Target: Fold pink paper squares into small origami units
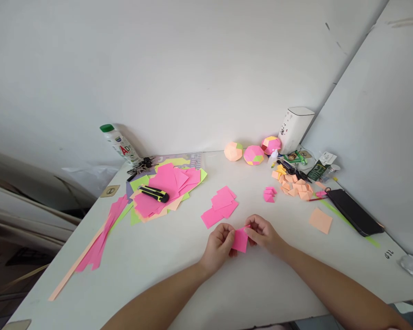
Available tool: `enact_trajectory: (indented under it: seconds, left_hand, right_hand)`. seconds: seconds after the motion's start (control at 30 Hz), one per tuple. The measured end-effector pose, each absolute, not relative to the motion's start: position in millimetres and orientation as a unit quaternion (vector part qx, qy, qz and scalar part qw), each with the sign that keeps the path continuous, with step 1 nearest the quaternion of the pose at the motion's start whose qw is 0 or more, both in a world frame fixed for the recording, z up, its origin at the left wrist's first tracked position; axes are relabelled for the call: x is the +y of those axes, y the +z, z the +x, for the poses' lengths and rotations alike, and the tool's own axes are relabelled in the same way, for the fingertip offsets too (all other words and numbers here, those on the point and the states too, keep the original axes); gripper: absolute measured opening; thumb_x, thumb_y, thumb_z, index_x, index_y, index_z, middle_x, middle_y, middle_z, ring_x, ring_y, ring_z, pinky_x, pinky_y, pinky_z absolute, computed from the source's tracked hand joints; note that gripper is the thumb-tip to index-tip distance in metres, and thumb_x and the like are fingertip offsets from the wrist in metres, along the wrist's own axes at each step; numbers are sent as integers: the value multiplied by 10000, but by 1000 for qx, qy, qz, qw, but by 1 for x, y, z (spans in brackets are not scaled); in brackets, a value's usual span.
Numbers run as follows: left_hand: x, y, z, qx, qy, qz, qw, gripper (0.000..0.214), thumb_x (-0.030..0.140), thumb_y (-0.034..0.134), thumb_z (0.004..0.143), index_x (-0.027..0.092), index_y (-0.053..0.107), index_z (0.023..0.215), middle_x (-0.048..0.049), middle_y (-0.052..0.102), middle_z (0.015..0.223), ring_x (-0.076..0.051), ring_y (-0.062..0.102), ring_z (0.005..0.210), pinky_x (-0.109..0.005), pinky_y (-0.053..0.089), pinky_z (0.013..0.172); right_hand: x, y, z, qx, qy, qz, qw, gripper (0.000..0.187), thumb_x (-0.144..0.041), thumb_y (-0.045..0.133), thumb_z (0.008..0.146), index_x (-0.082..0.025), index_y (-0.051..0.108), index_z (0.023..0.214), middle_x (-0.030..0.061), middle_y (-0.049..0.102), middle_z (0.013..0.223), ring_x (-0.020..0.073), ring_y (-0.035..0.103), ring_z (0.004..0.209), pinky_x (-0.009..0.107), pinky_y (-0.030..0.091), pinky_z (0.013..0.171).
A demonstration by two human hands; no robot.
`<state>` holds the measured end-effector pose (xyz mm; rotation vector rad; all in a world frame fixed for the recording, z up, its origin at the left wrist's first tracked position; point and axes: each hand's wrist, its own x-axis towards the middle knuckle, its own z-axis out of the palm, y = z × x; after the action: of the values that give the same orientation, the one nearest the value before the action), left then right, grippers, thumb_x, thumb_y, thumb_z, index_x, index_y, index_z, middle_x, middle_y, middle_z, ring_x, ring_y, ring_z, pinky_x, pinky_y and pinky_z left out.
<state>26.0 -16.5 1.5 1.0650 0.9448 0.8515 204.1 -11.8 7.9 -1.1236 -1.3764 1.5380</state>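
Both of my hands meet over the middle of the white table (179, 275). My left hand (219, 245) and my right hand (262, 233) pinch a small pink paper square (240, 240) between them, fingers curled on its edges, its top edge partly folded. Just beyond the hands lie several loose pink paper squares (220, 207). A few small folded pink pieces (270, 194) sit to the right of those.
A heap of pink, green and orange sheets (165, 190) with a yellow-black utility knife (154, 193) lies at left, paper strips (99, 238) nearer the edge. Three paper balls (253, 154), folded orange pieces (296, 187), a phone (354, 211), keys (141, 166), a bottle (119, 143) and a white box (294, 128) stand behind.
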Motion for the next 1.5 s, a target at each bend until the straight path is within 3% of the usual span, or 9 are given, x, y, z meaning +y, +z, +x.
enact_trajectory:
  seconds: [0.2,0.33,0.53,0.73,1.0,1.5]
  left_hand:
    - [-16,3,27,400,399,463,683,309,492,496,843,192,421,836,32,578,586,-124,571,476,-225,407,437]
    - [-14,3,26,392,423,453,680,312,494,463,862,188,457,802,18,588,620,-131,579,552,-256,452,533]
    - [-11,-2,26,388,460,438,667,253,423,607,794,174,564,813,-22,630,794,-135,577,739,-263,462,698]
    - [-8,-5,27,375,459,419,688,290,361,733,681,176,598,858,-6,598,761,-113,548,672,-238,443,619]
    - [-12,-2,26,334,413,433,728,389,309,752,672,188,555,985,-10,613,784,-132,579,725,-278,470,672]
    - [-12,1,26,351,403,442,720,320,307,740,679,181,585,929,-1,607,758,-124,563,708,-272,458,669]
  right_hand:
    - [-12,11,204,-544,605,-446,372,264,-422,572,832,-178,496,767,-38,521,601,101,488,514,237,400,512]
    - [-11,9,204,-548,599,-453,369,281,-435,600,809,-179,496,755,-34,541,592,107,502,509,242,406,514]
    - [-11,9,205,-544,614,-448,354,286,-431,627,781,-177,504,734,-34,527,597,109,508,522,245,413,523]
    - [-11,9,204,-518,649,-429,355,291,-430,627,771,-183,488,704,-48,475,610,100,462,533,237,400,524]
    - [-11,9,206,-563,605,-449,340,279,-394,553,828,-171,488,673,-55,405,572,80,356,499,213,289,475]
    - [-8,11,207,-576,602,-443,331,390,-426,478,853,-191,353,568,-56,301,551,95,284,502,238,234,480]
